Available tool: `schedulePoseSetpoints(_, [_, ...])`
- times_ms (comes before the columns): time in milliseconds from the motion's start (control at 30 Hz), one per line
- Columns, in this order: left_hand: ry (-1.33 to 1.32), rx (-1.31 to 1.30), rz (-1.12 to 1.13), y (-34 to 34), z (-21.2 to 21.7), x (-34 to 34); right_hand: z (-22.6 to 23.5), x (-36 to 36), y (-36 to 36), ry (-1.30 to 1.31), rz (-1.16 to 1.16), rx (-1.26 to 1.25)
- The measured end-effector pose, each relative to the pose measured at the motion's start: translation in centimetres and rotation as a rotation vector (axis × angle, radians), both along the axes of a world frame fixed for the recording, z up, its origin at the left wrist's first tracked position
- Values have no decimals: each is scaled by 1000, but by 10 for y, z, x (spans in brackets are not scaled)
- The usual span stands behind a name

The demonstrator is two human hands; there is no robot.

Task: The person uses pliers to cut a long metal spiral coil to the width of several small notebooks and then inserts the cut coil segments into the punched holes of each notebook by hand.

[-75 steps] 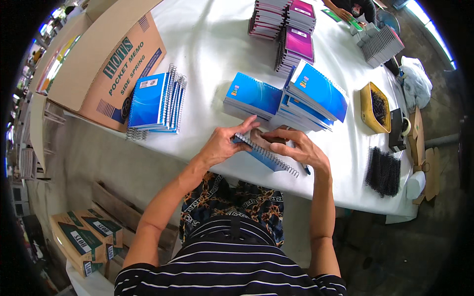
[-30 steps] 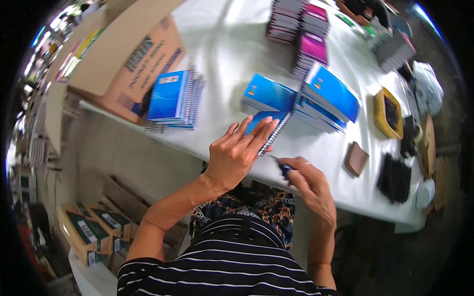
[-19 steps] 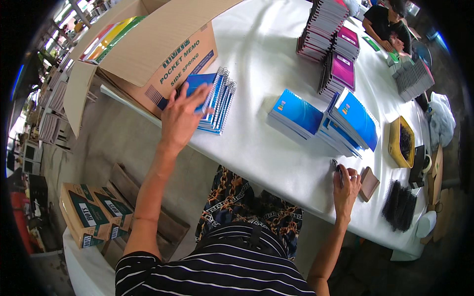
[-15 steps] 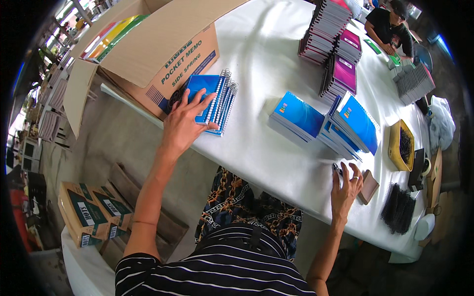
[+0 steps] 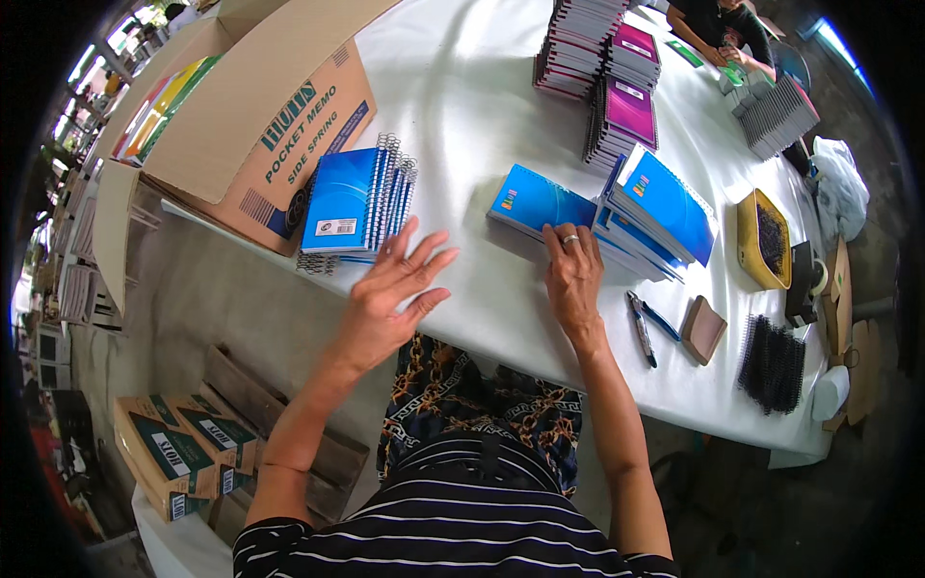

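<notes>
My left hand (image 5: 397,301) hovers over the table's near edge, fingers spread and holding nothing. Close beyond it stands a pile of blue spiral-bound notebooks (image 5: 339,197), the top one showing a small white label. The fingers of my right hand (image 5: 575,279) are bent over the near edge of a lower stack of blue notebooks (image 5: 533,197); the thumb is hidden. Leaning against that stack's right side is a tilted, fanned pile of blue notebooks (image 5: 665,207). A pair of pliers with a blue handle (image 5: 661,318) lies on the cloth to the right of my right hand.
An open cardboard box (image 5: 260,144) stands at the left. Purple notebook stacks (image 5: 621,116) rise at the back. Rightward are a brown block (image 5: 703,330), black spiral coils (image 5: 773,364) and a yellow tray (image 5: 747,252) of dark pieces. Across the table, a person (image 5: 723,34) handles green items.
My right hand has let go of the pliers and moved left to the blue stack. My left hand has lifted off the labelled pile and drawn back to the right. The view has shifted.
</notes>
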State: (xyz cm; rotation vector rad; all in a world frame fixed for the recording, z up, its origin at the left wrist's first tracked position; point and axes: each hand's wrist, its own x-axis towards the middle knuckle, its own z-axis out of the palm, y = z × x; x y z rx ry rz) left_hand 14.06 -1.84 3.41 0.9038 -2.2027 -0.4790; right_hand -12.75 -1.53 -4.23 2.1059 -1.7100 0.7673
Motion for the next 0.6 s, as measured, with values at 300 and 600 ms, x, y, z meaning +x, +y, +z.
schedulePoseSetpoints(300, [205,365,-158,3,-45,-39,5,-3,-7,85,44,-34])
schedulePoseSetpoints(600, [460,851,-213,-12,-69,-47,43,-16,-26,-187,106,247])
